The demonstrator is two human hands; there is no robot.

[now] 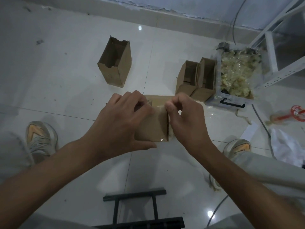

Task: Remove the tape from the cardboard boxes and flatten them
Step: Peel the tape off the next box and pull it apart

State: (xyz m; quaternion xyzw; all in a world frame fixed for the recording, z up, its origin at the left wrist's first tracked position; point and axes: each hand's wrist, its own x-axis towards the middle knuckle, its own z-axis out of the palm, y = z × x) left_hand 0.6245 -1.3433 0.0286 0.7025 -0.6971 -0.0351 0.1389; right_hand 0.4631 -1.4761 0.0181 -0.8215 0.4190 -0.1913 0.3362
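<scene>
Cardboard box [153, 124] held above floor by left hand [118, 124], fingers curled round it. Tape edge pinched by right hand [184, 119] fingers. Step judged: tape peeling. Next: steady pull along seam.

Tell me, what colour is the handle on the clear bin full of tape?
Black. The handle on the clear bin shows plainly in the head view.

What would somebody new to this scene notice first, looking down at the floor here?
Centre frame, the left hand and right hand grip a small taped cardboard box, the right pinching at its top edge. Beyond, an open cardboard box stands alone on the white tiled floor. At right, a clear plastic bin holds crumpled tape.
</scene>
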